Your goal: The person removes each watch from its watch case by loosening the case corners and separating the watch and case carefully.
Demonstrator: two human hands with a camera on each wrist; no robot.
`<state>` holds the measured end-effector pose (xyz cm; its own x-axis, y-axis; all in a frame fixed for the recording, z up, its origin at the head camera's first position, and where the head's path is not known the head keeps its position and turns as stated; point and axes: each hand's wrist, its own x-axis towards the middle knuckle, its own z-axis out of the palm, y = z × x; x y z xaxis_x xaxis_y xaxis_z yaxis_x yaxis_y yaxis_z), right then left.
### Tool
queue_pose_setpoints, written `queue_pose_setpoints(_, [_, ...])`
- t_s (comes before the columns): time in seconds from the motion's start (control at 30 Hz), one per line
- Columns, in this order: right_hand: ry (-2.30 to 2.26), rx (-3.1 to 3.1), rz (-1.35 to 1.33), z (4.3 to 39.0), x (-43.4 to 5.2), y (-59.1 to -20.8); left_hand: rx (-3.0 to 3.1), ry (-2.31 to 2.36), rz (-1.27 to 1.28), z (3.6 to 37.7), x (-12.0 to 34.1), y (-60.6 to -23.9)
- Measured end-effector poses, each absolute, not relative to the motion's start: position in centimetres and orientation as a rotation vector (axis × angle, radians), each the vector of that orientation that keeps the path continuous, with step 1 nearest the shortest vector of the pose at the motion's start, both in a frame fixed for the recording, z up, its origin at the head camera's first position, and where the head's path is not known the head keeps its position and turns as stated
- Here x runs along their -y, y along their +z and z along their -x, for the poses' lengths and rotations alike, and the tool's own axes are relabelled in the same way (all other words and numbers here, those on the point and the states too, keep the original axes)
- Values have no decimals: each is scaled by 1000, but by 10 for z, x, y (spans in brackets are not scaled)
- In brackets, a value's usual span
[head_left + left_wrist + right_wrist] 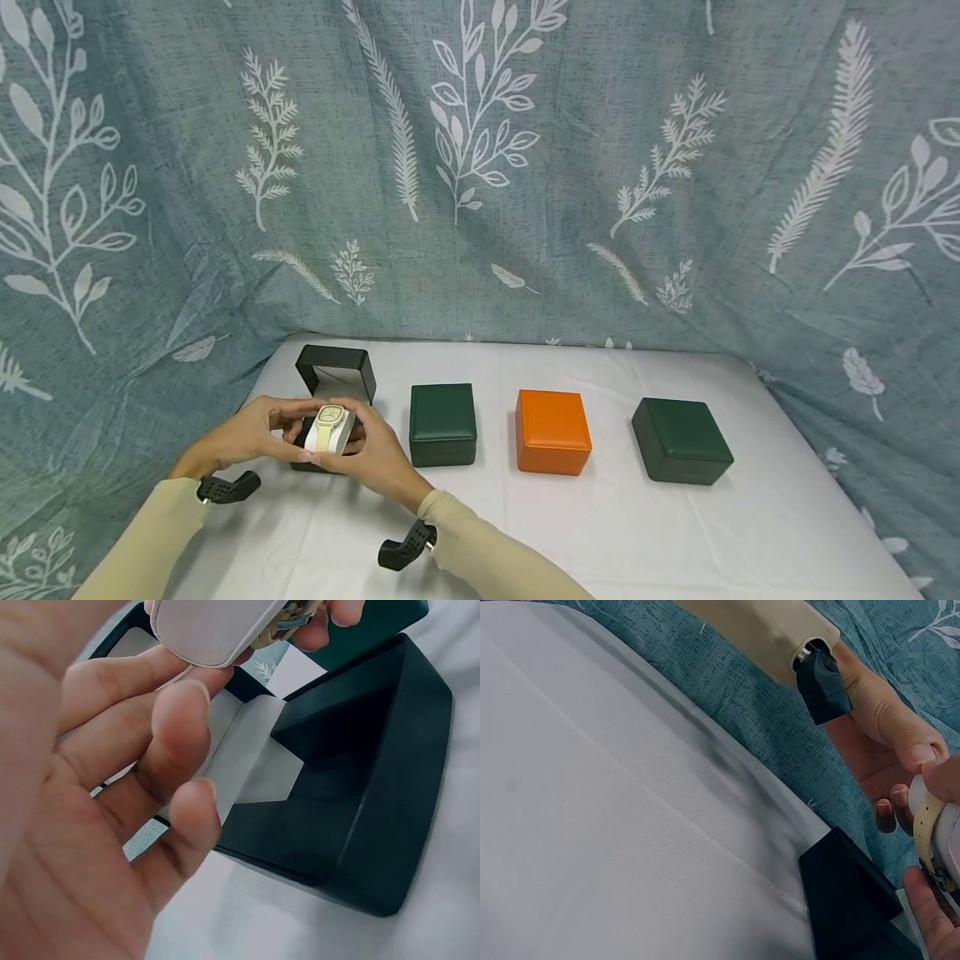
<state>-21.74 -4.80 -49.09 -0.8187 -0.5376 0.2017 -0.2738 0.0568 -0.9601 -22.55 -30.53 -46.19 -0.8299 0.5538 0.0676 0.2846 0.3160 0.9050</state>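
Note:
Both hands hold a small white cushion (335, 434) with a cream-strapped, gold-faced watch (327, 422) wrapped round it, just above an open black box (335, 376) at the table's left. My left hand (294, 433) pinches the cushion's left end, and my right hand (343, 447) grips its right side. In the left wrist view the cushion (214, 630) hovers over the box's white-lined inside (255, 757). The right wrist view shows the cream strap (928, 825) between both hands' fingers, with the black box (847, 900) below.
Three closed boxes stand in a row to the right of the black one: a green box (442, 423), an orange box (552, 431) and a dark green box (681, 439). A white cloth (600, 533) covers the table; a leaf-patterned blue curtain (525, 167) hangs behind.

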Motion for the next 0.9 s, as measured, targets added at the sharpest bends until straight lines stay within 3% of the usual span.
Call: queue_pose_setpoints(0.9, [-1841, -2127, 777, 212, 44, -486, -2272, 1561, -843, 224, 310, -464])
